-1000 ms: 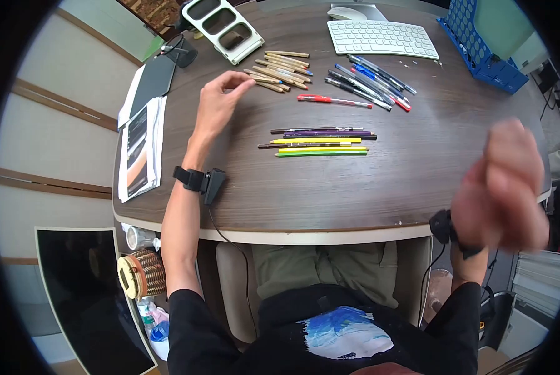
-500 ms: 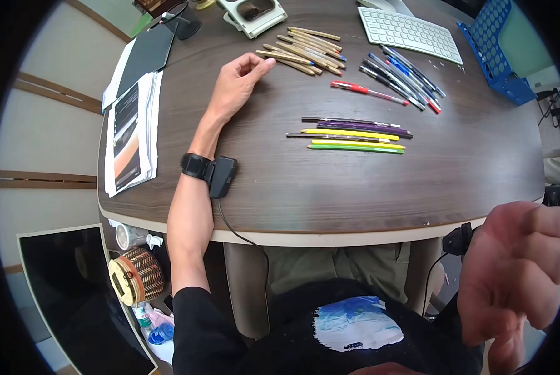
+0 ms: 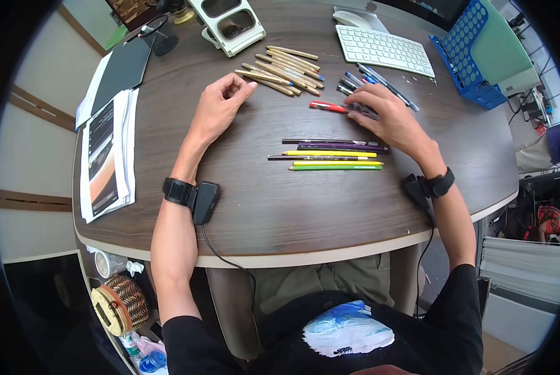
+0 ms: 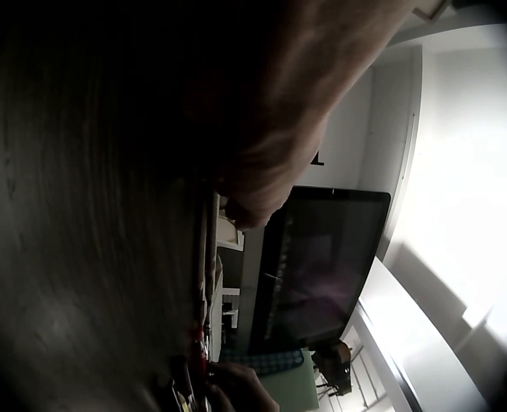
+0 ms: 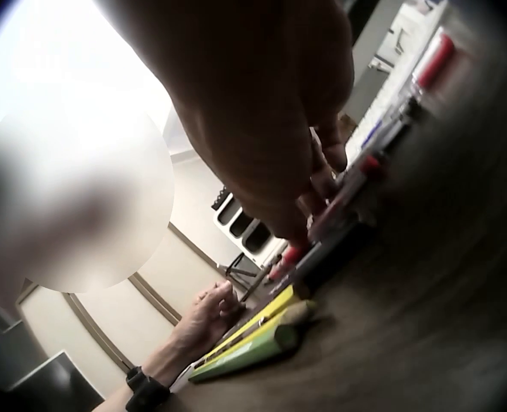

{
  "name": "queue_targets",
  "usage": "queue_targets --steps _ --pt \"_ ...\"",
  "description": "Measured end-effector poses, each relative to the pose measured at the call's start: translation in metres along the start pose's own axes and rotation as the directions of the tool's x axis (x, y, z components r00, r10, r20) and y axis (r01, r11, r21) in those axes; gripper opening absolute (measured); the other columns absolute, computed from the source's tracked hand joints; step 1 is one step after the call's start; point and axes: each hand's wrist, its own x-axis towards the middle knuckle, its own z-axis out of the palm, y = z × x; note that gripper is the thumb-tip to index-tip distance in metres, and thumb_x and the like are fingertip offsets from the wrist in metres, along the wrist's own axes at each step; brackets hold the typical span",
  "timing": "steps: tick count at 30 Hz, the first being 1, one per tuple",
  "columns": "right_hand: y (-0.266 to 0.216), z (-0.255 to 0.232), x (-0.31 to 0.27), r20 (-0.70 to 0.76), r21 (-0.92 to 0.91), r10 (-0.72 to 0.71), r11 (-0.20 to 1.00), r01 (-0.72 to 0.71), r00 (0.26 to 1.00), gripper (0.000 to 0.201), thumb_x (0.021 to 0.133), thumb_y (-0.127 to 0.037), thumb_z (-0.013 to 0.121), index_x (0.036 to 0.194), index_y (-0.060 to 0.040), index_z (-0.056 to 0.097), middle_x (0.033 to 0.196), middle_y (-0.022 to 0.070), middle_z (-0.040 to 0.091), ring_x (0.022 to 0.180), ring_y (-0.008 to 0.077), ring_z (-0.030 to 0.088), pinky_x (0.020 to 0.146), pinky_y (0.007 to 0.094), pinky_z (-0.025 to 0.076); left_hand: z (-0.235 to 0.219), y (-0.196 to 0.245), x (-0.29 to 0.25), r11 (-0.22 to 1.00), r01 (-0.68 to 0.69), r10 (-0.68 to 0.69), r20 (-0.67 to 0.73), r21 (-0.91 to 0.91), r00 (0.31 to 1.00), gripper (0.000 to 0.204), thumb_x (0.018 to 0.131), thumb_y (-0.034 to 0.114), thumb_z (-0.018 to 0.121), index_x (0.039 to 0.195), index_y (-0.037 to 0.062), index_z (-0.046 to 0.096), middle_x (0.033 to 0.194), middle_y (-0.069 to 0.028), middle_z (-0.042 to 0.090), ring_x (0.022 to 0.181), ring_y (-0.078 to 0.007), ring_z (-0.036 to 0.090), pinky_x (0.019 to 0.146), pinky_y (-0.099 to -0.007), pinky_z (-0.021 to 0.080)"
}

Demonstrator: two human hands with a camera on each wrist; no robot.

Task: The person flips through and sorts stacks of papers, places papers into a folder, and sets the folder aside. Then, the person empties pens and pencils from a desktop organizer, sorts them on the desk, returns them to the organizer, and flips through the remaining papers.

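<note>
My right hand (image 3: 392, 122) is over the pens in the head view, thumb and fingers on either side of a red pen (image 3: 327, 106), pinching it at the table. Its red cap sticks out to the left; the rest is hidden under the hand. In the right wrist view the fingertips (image 5: 298, 233) come down at the red pen. My left hand (image 3: 222, 103) rests on the table, loosely curled, holding nothing, its fingertips right by a pile of wood-coloured pencils (image 3: 286, 69). Several blue and black pens (image 3: 389, 84) lie partly behind the right hand.
A row of purple, yellow, green and dark pencils (image 3: 336, 154) lies in front of the hands. Behind are a white keyboard (image 3: 386, 50), a white holder with openings (image 3: 233, 25) and a blue basket (image 3: 467, 62). Papers (image 3: 108, 153) lie at the left.
My right hand has come from the near right, close to the camera, to the red pen on the table. My left hand has stayed beside the wood-coloured pencils.
</note>
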Motion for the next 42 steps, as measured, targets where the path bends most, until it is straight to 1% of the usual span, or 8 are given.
queue_targets --steps 2,4,7,15,20,30,35,42 --pt "0.003 -0.002 -0.001 0.057 -0.007 0.014 1.0 -0.014 0.998 0.021 0.096 -0.011 0.076 0.117 -0.006 0.075 0.112 0.0142 0.073 0.11 0.0332 0.07 0.093 0.0447 0.058 0.001 -0.001 0.0 1.0 0.002 -0.002 -0.003 0.004 1.0 0.029 0.108 0.03 0.075 0.091 0.0077 0.066 0.079 0.0109 0.054 0.075 -0.0017 0.044 0.07 -0.0226 0.036" --pt "-0.001 -0.012 0.001 0.225 0.038 0.243 0.966 -0.257 0.944 0.02 0.096 -0.014 0.078 0.113 -0.0051 0.074 0.112 0.0156 0.072 0.112 0.0337 0.069 0.095 0.0459 0.056 0.001 -0.001 0.001 1.0 0.006 -0.006 -0.012 0.008 1.0 0.029 0.107 0.03 0.075 0.09 0.0077 0.066 0.079 0.0109 0.054 0.075 -0.0019 0.045 0.07 -0.0227 0.037" --pt "0.012 -0.023 -0.007 0.198 -0.051 0.341 0.94 -0.338 0.919 0.025 0.095 -0.019 0.082 0.114 -0.0052 0.072 0.115 0.0152 0.071 0.113 0.0339 0.067 0.096 0.0461 0.056 0.0 0.0 0.0 0.999 0.019 -0.019 -0.006 0.028 1.0 0.029 0.107 0.03 0.075 0.09 0.0076 0.066 0.079 0.0103 0.055 0.075 -0.0023 0.046 0.071 -0.023 0.038" --pt "0.041 -0.015 -0.01 -0.032 -0.268 0.31 0.913 -0.307 0.95 0.078 0.088 -0.053 0.087 0.147 -0.0088 0.061 0.145 0.0214 0.061 0.136 0.0377 0.06 0.109 0.0492 0.054 0.0 -0.001 0.0 0.997 0.01 -0.009 -0.008 0.08 1.0 0.03 0.107 0.03 0.075 0.09 0.0073 0.066 0.078 0.0094 0.055 0.075 -0.0031 0.047 0.071 -0.0239 0.039" --pt "0.039 -0.027 0.009 0.215 -0.199 0.438 0.895 -0.4 0.873 0.087 0.09 -0.058 0.084 0.158 -0.0138 0.053 0.153 0.0181 0.059 0.146 0.0356 0.054 0.12 0.0483 0.049 0.001 0.0 -0.001 0.997 0.005 -0.005 -0.002 0.082 1.0 0.03 0.107 0.031 0.075 0.09 0.0069 0.066 0.078 0.009 0.056 0.075 -0.0035 0.047 0.07 -0.0242 0.04" --pt "0.066 -0.025 -0.028 0.153 -0.127 0.18 0.979 -0.161 0.972 0.052 0.111 -0.029 0.062 0.162 -0.0181 0.052 0.153 0.0139 0.06 0.143 0.0336 0.055 0.122 0.0451 0.046 0.0 0.005 -0.003 0.993 -0.014 0.016 -0.009 0.113 1.0 0.032 0.105 0.034 0.076 0.091 0.0065 0.067 0.078 0.007 0.057 0.075 -0.0056 0.047 0.069 -0.0266 0.04" --pt "0.083 -0.04 -0.039 0.202 -0.224 0.291 0.943 -0.245 0.935 0.058 0.114 -0.037 0.056 0.169 -0.0224 0.042 0.167 0.0152 0.049 0.155 0.0354 0.044 0.13 0.0476 0.039 0.0 0.005 -0.004 0.992 -0.023 0.026 -0.02 0.121 0.999 0.035 0.105 0.037 0.075 0.09 0.0066 0.068 0.078 0.0054 0.057 0.076 -0.0075 0.048 0.07 -0.0282 0.041" --pt "0.031 -0.022 0.002 0.106 -0.194 0.169 0.97 -0.146 0.98 0.063 0.111 -0.041 0.062 0.167 -0.0181 0.044 0.167 0.0198 0.047 0.152 0.0398 0.048 0.125 0.0467 0.044 -0.001 0.003 -0.003 0.987 -0.018 0.02 -0.015 0.157 1.0 0.036 0.104 0.04 0.075 0.091 0.0073 0.069 0.078 0.0046 0.059 0.076 -0.0081 0.05 0.072 -0.029 0.042"
